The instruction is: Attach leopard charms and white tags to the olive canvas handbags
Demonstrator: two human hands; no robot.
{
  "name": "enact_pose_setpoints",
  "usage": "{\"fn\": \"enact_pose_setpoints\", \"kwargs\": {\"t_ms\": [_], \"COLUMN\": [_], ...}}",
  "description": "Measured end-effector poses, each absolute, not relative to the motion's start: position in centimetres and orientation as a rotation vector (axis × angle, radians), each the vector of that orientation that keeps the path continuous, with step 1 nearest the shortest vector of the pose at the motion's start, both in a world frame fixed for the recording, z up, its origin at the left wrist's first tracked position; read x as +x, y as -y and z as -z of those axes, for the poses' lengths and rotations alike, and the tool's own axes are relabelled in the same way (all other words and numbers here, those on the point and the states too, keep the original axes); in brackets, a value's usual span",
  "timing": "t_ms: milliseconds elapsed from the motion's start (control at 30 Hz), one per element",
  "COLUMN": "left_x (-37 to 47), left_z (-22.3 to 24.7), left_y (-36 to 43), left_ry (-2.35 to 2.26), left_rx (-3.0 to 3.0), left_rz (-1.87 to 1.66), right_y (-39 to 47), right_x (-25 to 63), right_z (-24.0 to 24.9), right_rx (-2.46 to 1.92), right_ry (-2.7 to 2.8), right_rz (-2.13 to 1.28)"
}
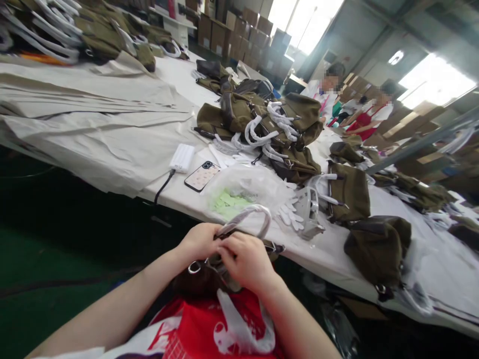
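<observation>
An olive and dark brown bag [198,280] rests against my red apron at the table's near edge, its white-wrapped handle [262,215] arching up beyond my hands. My left hand [200,241] is closed on the bag's top edge near the base of that handle. Right beside it, my right hand [245,259] has its fingers bent and pinched at the same edge, the fingertips meeting my left hand. What lies between the fingertips is too small to tell. A second wrapped handle hangs down over the apron.
Just past my hands lie a clear plastic bag with green pieces [230,202], a phone [202,175], a white power bank [182,158] and a white tool [310,212]. Olive bags [239,112] are heaped beyond. Two people in red aprons [364,122] work farther back.
</observation>
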State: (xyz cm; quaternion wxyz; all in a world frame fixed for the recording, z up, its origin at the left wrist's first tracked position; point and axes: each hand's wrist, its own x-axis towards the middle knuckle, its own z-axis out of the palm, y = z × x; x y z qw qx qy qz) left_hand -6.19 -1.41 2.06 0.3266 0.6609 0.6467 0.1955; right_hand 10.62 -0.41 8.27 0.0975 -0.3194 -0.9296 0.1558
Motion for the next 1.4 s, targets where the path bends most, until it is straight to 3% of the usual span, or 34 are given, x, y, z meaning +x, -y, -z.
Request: {"fn": "enact_pose_setpoints", "kwargs": {"t_ms": [133, 333, 567, 833, 1167, 1400], "left_x": [-5.3, -3.8, -3.3, -2.9, -2.9, -6.1], "left_z": [-3.3, -3.8, -3.9, -3.5, -3.3, -2.5], "left_y": [1.4, 2.0, 2.7, 2.5, 2.8, 1.7], "left_ry": [-1.778, -1.831, -1.788, -1.766, -1.795, -1.625], "left_rx": [1.821, 1.854, 1.87, 1.906, 1.904, 1.479], "left_rz": [-0.305, -0.186, -0.195, -0.216, -0.245, -0.568], "right_y": [-4.6, -12.2, -12.3, -12.7, -13.2, -6.2], "right_x": [9.0, 5.6, 5.9, 6.8, 7.5, 11.3], "right_z": [-10.5, -6.4, -1.9, -1.8, -4.4, -7.8], "right_rx": [-1.083, -1.478, -1.611, -1.708, -1.536, -1.008], "right_ry": [2.424, 2.605, 2.65, 2.631, 2.698, 1.983], "right_rz": [-0.217, -0.287, -0.317, -0.325, -0.234, -0.706]}}
